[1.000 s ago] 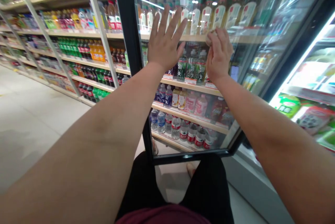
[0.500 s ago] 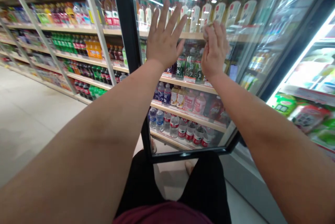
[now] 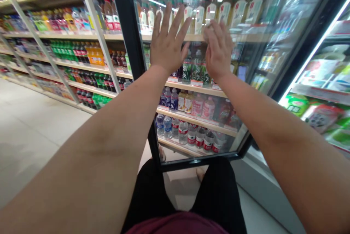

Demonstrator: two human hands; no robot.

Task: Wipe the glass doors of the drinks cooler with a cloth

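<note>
A black-framed glass door (image 3: pixel 232 117) stands swung out in front of me, with shelves of bottles showing through its pane. My left hand (image 3: pixel 168 42) lies against the upper glass, fingers spread and palm toward the pane. To its right, my right hand (image 3: pixel 220 50) is at the glass too, with its fingers bent together around a small pale wad. What that wad is I cannot make out, since the fingers and reflections cover most of it. The door's lower edge is close to my knees.
Left of the door, long shelves (image 3: pixel 79 68) carry rows of soft drink bottles. Behind the glass are water bottles (image 3: pixel 183 132) and tall bottles with pale labels (image 3: pixel 225 10). On the right, a lit cooler (image 3: pixel 328 92) holds colourful packs. Pale floor tiles (image 3: pixel 24 128) stretch to the left.
My right hand has shifted slightly left across the glass, nearer the left hand. My left hand stays spread on the pane, and the whole view has moved a little.
</note>
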